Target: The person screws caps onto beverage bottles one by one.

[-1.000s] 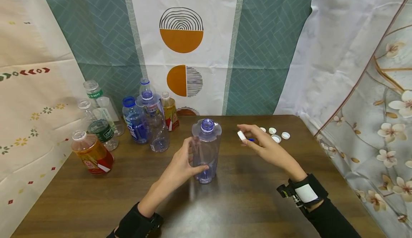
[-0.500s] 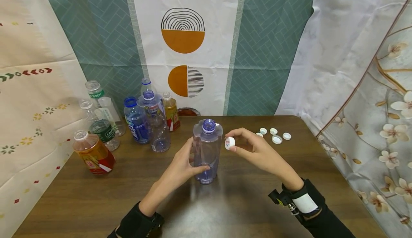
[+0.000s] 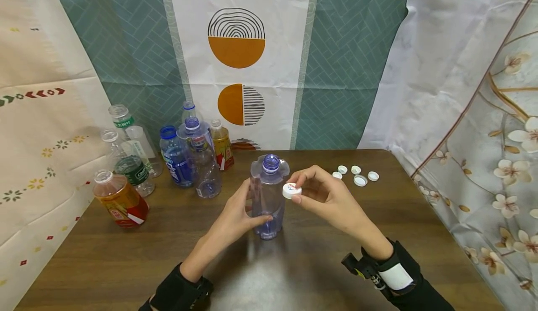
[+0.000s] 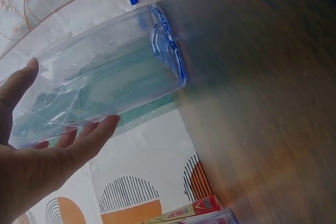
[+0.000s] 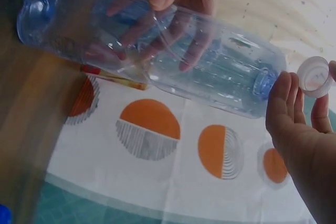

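While the left hand (image 3: 236,210) grips a blue-tinted plastic bottle (image 3: 269,190), upright and capless, the right hand (image 3: 329,200) pinches a white cap (image 3: 292,190) just beside its shoulder. Whether the base touches the wooden table (image 3: 323,269) is unclear. Apparently empty, the bottle looks light, slick and easily dented, best held gently mid-body; the cap seems stiff, best pinched by its rim.

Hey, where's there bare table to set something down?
Bare table lies at the front between the two forearms, and at right between the loose caps and right wrist strap. Back left is crowded with bottles; the middle too, where the left hand grips the clear bottle beside the right hand and its white cap.
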Available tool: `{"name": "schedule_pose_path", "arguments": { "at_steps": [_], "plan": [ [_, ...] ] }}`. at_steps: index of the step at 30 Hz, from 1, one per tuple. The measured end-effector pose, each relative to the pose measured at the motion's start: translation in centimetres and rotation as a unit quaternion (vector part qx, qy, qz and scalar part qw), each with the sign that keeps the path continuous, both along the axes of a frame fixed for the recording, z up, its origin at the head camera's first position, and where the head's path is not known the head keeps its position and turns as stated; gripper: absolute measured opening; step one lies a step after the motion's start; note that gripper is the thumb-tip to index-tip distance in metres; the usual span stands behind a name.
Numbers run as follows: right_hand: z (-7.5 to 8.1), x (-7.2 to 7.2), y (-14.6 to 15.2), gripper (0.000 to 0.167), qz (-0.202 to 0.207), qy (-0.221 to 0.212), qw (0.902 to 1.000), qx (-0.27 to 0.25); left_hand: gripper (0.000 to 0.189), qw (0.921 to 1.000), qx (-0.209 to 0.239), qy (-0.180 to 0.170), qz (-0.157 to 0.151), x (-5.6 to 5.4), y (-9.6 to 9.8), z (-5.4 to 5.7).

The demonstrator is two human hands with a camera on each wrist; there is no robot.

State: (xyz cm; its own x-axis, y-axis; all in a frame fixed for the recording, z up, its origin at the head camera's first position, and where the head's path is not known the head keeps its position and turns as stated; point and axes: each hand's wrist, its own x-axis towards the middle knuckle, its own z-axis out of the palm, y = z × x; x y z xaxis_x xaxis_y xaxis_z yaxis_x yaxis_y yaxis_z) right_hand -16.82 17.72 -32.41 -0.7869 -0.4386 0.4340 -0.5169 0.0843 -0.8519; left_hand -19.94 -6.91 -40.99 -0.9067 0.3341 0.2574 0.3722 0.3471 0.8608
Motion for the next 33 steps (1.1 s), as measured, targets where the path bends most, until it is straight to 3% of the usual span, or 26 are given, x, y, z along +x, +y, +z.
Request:
{"name": "schedule_pose_path", "arguments": {
  "at_steps": [8,17,33],
  "plan": [
    [0.9,-0.7,-1.7,0.028,-0.059,0.108,0.9924,-0.009,0.097,1.0000,-0.003,-0.007,0.001,-0.1,-0.1,-0.1],
    [1.6,-3.0,-3.6,0.027,-0.132,0.207,0.9692,0.013,0.097,1.0000,-0.007,-0.004,-0.006,-0.1,-0.1,0.0],
    [1.7,-4.2,-4.0,0.023,-0.134,0.202,0.9685,0.057,0.097,0.9999,0.000,0.004,-0.014,-0.1,-0.1,-0.1]
  ]
}}
